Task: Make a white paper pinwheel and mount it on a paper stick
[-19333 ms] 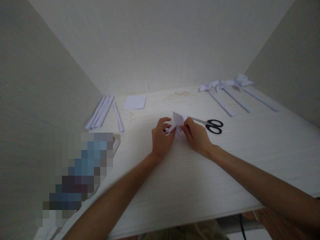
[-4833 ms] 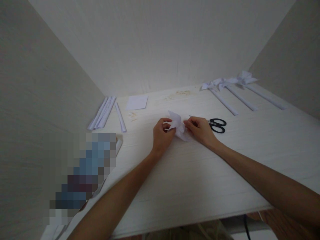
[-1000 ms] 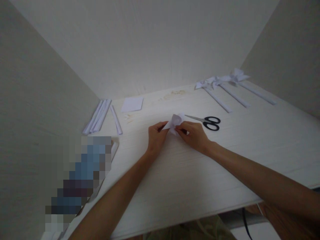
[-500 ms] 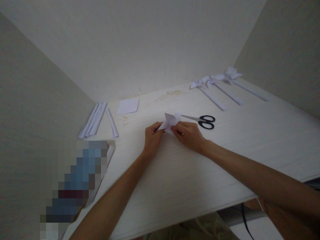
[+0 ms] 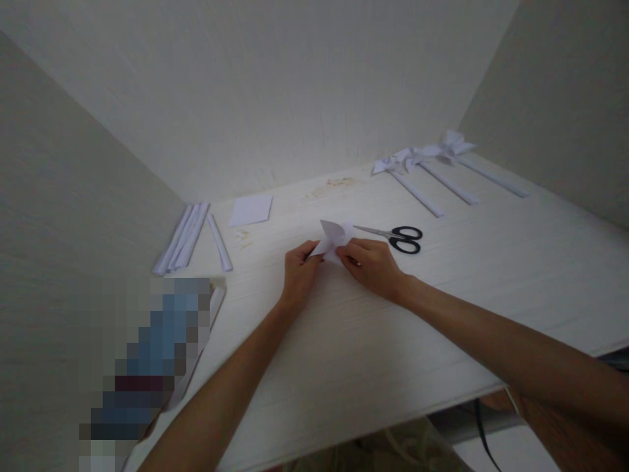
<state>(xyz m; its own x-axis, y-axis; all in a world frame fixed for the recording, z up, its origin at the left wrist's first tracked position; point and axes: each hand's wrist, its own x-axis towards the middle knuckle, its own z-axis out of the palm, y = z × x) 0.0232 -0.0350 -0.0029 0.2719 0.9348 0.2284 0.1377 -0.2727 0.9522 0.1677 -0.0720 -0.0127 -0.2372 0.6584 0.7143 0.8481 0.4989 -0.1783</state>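
A small folded white paper piece (image 5: 334,236), shaped like a pinwheel head, sits between my two hands at the middle of the white table (image 5: 442,314). My left hand (image 5: 297,275) pinches its left side with fingertips. From the right, my right hand (image 5: 372,265) grips the paper's other side. Part of the paper is hidden behind my fingers.
Black-handled scissors (image 5: 400,237) lie just right of my hands. Finished paper pinwheels with long stems (image 5: 427,172) lie at the back right. Rolled paper sticks (image 5: 189,235) and a paper square (image 5: 251,210) lie at the back left. A blurred patch (image 5: 147,360) covers the near left.
My hands keep their grip on the paper piece and have barely shifted. The camera view has drifted slightly, so things sit a little further left than a second ago.
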